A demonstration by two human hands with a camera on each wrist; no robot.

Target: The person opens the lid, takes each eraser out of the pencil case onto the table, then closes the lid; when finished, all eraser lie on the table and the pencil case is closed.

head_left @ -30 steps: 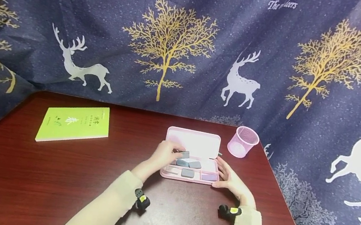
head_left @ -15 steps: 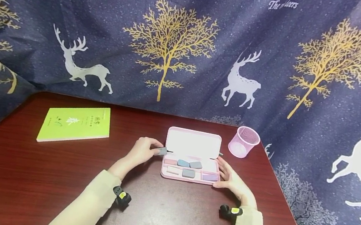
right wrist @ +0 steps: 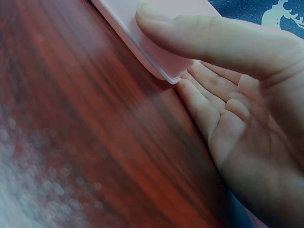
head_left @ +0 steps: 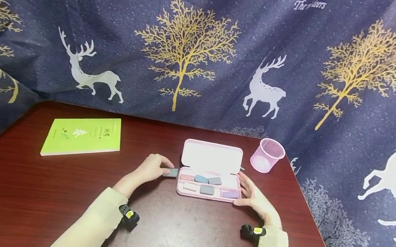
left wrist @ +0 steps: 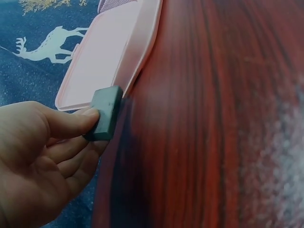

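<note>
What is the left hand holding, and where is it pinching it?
The left hand pinches a grey eraser by one end, thumb on top, just left of the pink case. The right hand only steadies the case.

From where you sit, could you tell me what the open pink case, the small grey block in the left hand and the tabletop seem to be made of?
The open pink case looks like smooth matte plastic, with thin moulded walls and rounded corners. The small grey block, pinched by the left hand, seems to be dull rubber, probably an eraser. The tabletop looks like glossy red-brown wood or veneer, showing grain and soft reflections.
</note>
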